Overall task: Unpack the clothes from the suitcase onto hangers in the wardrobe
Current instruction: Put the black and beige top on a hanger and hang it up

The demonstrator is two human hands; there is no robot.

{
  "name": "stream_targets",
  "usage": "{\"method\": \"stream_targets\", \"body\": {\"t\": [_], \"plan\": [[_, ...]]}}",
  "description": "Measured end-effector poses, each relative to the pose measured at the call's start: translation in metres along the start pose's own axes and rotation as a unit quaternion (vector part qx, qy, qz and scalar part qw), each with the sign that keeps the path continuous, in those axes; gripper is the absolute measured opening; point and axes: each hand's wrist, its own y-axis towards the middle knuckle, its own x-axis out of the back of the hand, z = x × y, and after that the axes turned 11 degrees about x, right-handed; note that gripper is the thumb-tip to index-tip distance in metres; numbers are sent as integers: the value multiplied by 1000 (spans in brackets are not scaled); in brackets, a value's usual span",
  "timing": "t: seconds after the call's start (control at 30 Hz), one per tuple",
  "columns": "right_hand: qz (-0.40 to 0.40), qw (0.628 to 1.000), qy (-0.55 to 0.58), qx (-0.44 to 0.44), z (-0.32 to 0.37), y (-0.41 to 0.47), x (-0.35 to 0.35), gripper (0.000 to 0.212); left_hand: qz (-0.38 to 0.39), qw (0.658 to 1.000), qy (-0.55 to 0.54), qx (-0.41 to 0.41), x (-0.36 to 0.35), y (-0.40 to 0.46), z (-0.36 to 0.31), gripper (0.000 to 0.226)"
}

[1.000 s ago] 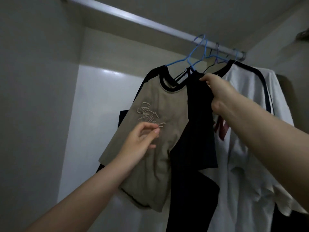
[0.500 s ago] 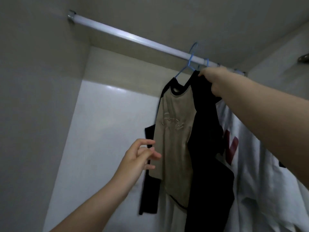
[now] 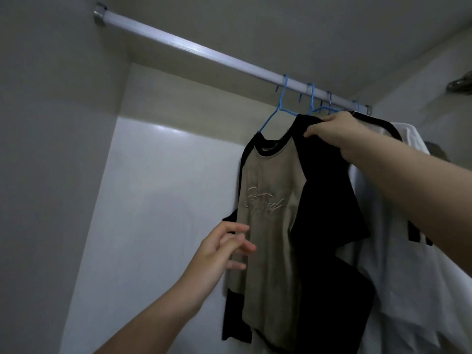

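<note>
A beige T-shirt with black sleeves and script lettering [image 3: 268,226] hangs on a blue wire hanger [image 3: 279,108] hooked over the white wardrobe rail [image 3: 191,51]. My right hand [image 3: 332,131] pinches the black shoulder of this shirt just under the rail. My left hand [image 3: 224,249] is at the shirt's left edge, fingers spread and lightly touching the fabric. A white T-shirt with black trim [image 3: 408,251] hangs behind to the right on another hanger. The suitcase is out of sight.
More hanger hooks [image 3: 329,98] crowd the right end of the rail. The rail's left half carries nothing. The wardrobe's side wall [image 3: 51,175] stands to the left and its white back panel [image 3: 158,200] behind. A metal fitting [image 3: 459,83] shows at the far right.
The beige shirt has turned from edge-on to face me again. My left hand rose and reached its left edge. My right hand kept its hold on the shoulder near the rail.
</note>
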Motion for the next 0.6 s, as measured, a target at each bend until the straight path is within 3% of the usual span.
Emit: {"method": "stream_targets", "body": {"t": [0.17,0.43,0.6], "plan": [[-30,991,127,-21,-37,-70,6,23,87,996,-2,29,-21,-7,12,22],[-13,979,176,-99,-116,-204,-12,18,112,993,-41,8,-47,-34,40,16],[-37,982,148,-113,-143,-273,-21,18,144,985,-71,56,-60,-62,70,16]]}}
